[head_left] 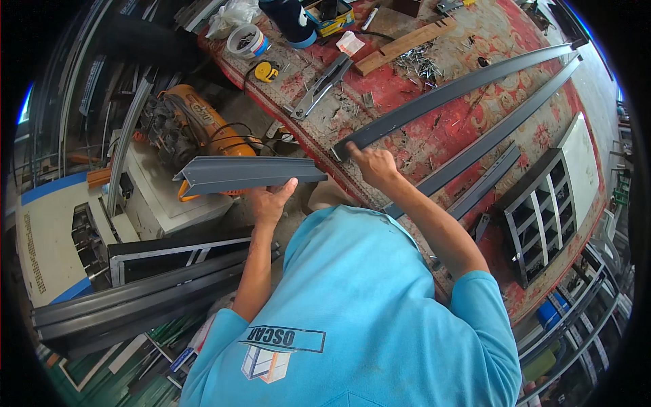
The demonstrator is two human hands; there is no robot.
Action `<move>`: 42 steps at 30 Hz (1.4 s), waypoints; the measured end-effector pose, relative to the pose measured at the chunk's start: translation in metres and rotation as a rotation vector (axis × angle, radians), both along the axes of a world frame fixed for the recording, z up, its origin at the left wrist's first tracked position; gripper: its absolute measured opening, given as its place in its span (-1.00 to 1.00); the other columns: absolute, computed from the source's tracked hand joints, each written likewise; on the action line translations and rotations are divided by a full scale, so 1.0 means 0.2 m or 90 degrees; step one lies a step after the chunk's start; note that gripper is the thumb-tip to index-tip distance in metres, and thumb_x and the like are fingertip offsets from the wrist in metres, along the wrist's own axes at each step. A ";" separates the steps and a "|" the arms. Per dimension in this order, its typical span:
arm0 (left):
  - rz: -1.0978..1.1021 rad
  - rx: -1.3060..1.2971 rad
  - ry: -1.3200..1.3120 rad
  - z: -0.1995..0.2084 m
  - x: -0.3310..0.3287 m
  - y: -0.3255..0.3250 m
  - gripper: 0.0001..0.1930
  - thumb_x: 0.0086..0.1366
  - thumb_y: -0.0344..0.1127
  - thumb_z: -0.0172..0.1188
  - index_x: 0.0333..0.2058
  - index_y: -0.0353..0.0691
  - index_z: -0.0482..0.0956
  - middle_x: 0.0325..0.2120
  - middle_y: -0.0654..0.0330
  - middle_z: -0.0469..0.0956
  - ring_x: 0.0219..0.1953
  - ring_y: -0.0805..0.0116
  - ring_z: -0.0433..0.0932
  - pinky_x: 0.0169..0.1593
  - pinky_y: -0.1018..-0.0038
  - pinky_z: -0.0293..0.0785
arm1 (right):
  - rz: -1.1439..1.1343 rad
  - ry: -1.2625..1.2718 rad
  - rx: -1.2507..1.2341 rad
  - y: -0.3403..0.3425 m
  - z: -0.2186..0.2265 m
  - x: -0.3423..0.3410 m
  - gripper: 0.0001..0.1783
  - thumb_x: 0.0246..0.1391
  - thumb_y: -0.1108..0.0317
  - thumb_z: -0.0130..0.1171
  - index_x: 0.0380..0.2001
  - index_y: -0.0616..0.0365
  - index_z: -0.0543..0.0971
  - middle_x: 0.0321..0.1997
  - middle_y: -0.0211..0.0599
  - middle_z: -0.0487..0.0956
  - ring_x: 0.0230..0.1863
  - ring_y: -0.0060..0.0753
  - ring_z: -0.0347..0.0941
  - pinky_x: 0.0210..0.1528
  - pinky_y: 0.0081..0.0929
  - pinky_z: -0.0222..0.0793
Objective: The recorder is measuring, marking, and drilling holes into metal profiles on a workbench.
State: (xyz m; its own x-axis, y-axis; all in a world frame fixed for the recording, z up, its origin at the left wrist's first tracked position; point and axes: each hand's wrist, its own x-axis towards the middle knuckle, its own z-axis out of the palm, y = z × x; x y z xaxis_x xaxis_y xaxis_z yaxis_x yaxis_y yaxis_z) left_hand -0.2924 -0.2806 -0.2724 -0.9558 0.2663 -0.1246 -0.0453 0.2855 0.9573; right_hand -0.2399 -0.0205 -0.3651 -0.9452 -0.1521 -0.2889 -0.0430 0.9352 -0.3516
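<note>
My left hand [272,198] is closed round the underside of a short dark grey metal profile [251,173], thumb along its lower edge. The profile is held level off the table's left side, its far-left end showing a channelled cross-section. My right hand [374,164] reaches over the table with the index finger stretched out. Its fingertip touches the near end of a long grey metal profile [447,98] lying on the table. The other right fingers are curled, and nothing shows in them. A second long profile [502,129] lies alongside, with a shorter grey piece [485,180] next to it.
The table [468,136] has a worn red patterned cover. On it lie a tape measure [266,71], a metal hand tool [322,88], a wooden strip [405,46], loose screws [420,64] and a black-and-white frame [542,210]. An orange machine [203,119] and stacked profiles [142,292] are left.
</note>
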 end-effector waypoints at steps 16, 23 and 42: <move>-0.129 0.008 0.001 0.07 -0.09 0.24 -0.67 0.05 -0.42 0.42 -0.18 -0.28 0.58 -0.25 0.24 0.58 -0.21 0.43 0.55 -0.14 0.48 0.48 | -0.236 -0.036 -0.121 0.10 0.12 0.24 -0.79 0.00 0.37 0.07 -0.27 0.20 0.50 -0.35 0.02 0.60 -0.25 0.04 0.57 -0.23 -0.08 0.47; -0.205 -0.149 0.010 0.02 -0.08 0.28 -0.61 0.05 -0.35 0.44 -0.14 -0.30 0.57 -0.22 0.20 0.59 -0.20 0.41 0.55 -0.13 0.47 0.48 | -0.247 -0.032 -0.159 0.12 0.14 0.35 -0.75 0.00 0.36 0.08 -0.23 0.21 0.52 -0.30 0.03 0.59 -0.21 0.05 0.56 -0.20 -0.08 0.47; -0.282 -0.281 0.026 -0.23 -0.05 0.45 -0.62 0.10 -0.25 0.38 -0.15 -0.33 0.56 -0.23 0.12 0.58 -0.16 0.26 0.52 -0.04 0.34 0.39 | -0.211 -0.056 -0.243 0.14 0.18 0.48 -0.58 0.01 0.36 0.07 -0.02 0.24 0.52 -0.18 0.11 0.59 -0.11 0.07 0.54 -0.05 -0.14 0.46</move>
State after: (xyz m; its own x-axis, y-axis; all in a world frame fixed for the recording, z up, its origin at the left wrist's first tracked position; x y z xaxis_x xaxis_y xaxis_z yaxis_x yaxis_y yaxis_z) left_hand -0.3033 -0.1904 -0.3181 -0.7732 0.5697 -0.2785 0.2026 0.6381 0.7429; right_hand -0.1439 0.0078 -0.3287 -0.9352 0.0420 -0.3515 0.2792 0.6979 -0.6596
